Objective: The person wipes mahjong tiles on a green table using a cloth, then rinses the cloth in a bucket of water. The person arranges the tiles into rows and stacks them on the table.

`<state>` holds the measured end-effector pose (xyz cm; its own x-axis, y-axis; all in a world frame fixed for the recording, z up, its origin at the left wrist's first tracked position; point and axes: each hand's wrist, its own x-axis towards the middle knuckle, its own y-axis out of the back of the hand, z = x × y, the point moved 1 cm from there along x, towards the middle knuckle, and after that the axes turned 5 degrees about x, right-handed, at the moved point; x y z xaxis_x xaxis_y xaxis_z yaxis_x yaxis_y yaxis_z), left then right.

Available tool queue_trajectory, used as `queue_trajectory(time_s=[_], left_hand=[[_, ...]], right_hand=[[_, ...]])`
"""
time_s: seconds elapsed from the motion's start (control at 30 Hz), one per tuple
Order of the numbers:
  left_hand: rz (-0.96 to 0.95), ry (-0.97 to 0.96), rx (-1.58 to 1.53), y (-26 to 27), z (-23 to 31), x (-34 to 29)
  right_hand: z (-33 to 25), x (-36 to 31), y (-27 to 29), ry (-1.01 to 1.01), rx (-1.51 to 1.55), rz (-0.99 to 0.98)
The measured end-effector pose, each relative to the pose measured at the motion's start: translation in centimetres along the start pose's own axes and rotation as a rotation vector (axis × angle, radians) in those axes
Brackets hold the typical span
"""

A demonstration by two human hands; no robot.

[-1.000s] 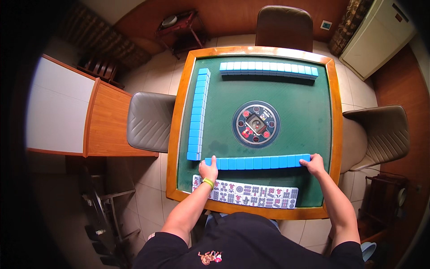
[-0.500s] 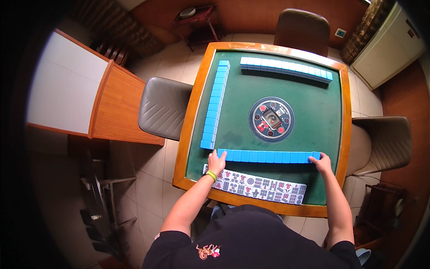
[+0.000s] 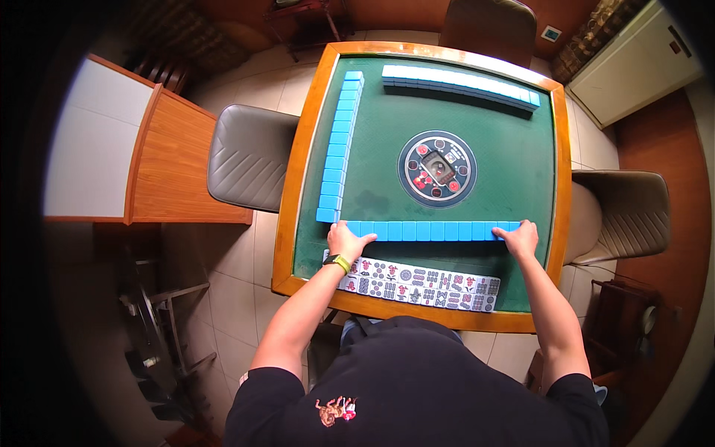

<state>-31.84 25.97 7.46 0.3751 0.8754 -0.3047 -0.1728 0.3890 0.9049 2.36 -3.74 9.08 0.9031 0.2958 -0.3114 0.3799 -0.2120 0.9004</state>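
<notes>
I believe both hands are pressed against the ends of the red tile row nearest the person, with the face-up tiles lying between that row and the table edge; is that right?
Not quite: the tile row is blue, not red, as the head view shows. The rest holds: the left hand and right hand press its two ends, and the face-up tiles lie between it and the table edge.

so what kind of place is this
Most likely a mahjong room in a home or parlour. A square green-topped table has a round control panel at its centre, rows of blue-backed tiles line its sides, and padded chairs stand around it. Both hands, left and right, rest at the near row.
</notes>
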Motion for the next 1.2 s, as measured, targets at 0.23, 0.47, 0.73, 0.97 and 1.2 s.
queue_trajectory(time_s=[0.23, 0.47, 0.73, 0.97, 1.2], left_hand=[[0.025, 0.028, 0.018, -0.6, 0.6, 2.0], [-0.028, 0.021, 0.136, -2.4, 3.6, 5.5], [0.010, -0.066, 0.104, -2.5, 2.3, 4.4], [0.000, -0.218, 0.194, -2.2, 1.8, 4.9], [0.051, -0.383, 0.335, -3.3, 0.7, 5.6]], right_hand=[[-0.7, 2.3, -0.2, -0.034, 0.013, 0.017], [-2.2, 6.4, -0.9, -0.075, -0.037, -0.062], [1.0, 4.6, -1.2, 0.088, 0.106, -0.014], [1.8, 4.0, -4.6, 0.155, 0.107, 0.083], [1.1, 4.4, -4.1, 0.193, 0.062, 0.061]])
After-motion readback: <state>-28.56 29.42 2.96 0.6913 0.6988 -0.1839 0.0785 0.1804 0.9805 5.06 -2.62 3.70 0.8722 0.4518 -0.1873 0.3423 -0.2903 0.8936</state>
